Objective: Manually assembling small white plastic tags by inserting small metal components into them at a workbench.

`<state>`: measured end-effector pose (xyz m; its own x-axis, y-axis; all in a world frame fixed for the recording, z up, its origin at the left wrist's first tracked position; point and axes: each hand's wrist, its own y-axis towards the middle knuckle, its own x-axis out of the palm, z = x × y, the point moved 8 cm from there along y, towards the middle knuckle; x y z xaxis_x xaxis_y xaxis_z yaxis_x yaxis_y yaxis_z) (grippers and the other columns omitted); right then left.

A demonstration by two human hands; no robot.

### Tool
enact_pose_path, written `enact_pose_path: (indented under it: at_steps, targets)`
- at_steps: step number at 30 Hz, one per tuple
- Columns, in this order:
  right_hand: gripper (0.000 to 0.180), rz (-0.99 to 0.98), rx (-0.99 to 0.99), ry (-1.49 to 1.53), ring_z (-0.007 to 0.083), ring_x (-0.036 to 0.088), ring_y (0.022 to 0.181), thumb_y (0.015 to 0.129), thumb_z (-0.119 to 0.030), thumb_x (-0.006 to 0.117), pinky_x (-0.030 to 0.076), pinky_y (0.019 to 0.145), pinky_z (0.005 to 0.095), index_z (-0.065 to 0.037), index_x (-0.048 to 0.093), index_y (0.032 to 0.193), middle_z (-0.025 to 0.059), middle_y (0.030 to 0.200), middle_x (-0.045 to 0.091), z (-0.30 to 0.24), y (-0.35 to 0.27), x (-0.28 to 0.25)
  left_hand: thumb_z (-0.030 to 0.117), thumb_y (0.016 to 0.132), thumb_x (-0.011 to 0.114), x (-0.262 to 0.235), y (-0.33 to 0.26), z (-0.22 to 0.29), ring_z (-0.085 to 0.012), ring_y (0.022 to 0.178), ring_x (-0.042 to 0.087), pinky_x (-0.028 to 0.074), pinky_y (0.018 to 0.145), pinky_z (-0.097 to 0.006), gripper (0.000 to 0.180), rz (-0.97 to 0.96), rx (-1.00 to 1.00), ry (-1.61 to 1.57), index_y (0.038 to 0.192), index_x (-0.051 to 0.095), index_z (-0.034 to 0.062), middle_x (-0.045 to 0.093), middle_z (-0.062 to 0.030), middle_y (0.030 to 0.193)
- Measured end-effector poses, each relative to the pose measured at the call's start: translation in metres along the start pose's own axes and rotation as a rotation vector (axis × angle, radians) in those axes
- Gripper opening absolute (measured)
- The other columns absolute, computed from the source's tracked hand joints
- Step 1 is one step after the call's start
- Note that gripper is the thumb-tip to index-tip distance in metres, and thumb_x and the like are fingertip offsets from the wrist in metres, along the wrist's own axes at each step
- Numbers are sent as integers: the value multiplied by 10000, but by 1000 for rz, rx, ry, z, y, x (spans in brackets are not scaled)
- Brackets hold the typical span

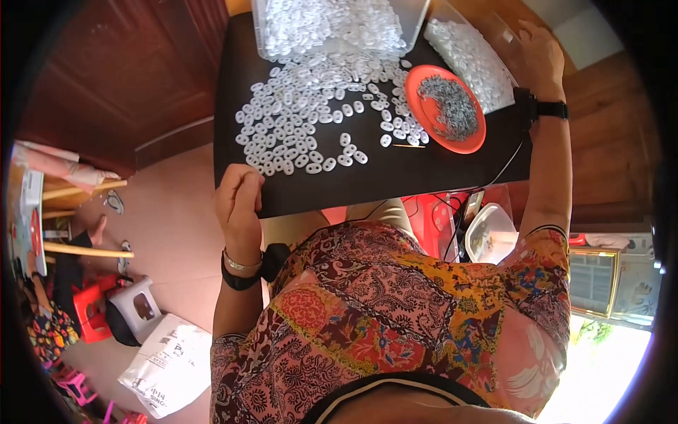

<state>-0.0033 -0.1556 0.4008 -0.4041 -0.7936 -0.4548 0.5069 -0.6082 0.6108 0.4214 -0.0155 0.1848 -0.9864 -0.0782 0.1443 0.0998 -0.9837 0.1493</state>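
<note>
A black board (pixel 395 177) lies across my lap, strewn with several small white oval plastic pieces (pixel 304 120). My left hand (pixel 239 205) grips the board's near left edge, thumb on top. My right hand (pixel 540 49) rests on the rim of a clear container (pixel 472 56) filled with more white pieces at the far right. An orange-red dish (pixel 431 113) holding small grey metal parts sits on the board's right side. A thin stick (pixel 408 146) lies beside the dish. A clear tray (pixel 332 28) of white pieces stands at the board's far edge.
A dark wooden door (pixel 127 78) is at the left. On the floor lie a white printed bag (pixel 169 364), a grey stool (pixel 138 304), a red stool (pixel 88 307) and sandals (pixel 113 203). A clear tub (pixel 491 230) and cables sit at my right knee.
</note>
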Motion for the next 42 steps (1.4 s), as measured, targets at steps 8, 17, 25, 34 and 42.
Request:
enact_pose_path:
  at_steps: [8,17,25,34,42]
  targets:
    - [176,-286,-93,1329,284,629,872,830,-88,636,493,747,324,-75,664,1003,99,962,653,-210,52,-34,71,795,557,-3,0,22,-367,1137,464,359,965,-418,242,83,525,724,1030,598,26,531,-167,1180]
    - [88,-293,-580,1176,288,585,861,787,-112,639,483,748,375,-72,653,864,88,851,613,-367,58,-59,114,800,580,-2,9,10,-382,1214,416,306,1010,-451,264,36,428,683,1057,599,55,504,-172,1250]
    - [66,-353,-472,1192,302,608,790,797,-108,603,488,711,399,-73,636,843,91,788,609,-350,52,-30,129,789,587,1,9,14,-365,1193,432,280,1011,-463,218,1,436,694,996,597,62,512,-162,1218]
    - [73,-371,-478,1136,269,597,862,757,-79,631,490,751,382,-80,633,830,66,844,601,-363,56,-41,133,797,581,3,10,7,-355,1201,433,260,1017,-490,206,-52,386,709,993,592,69,512,-151,1222]
    - [116,-344,-510,1114,336,619,814,707,-77,574,496,731,424,-45,647,791,147,794,632,-368,55,-33,122,783,592,-2,12,9,-351,1130,484,303,987,-462,194,2,412,724,965,591,56,545,-154,1168]
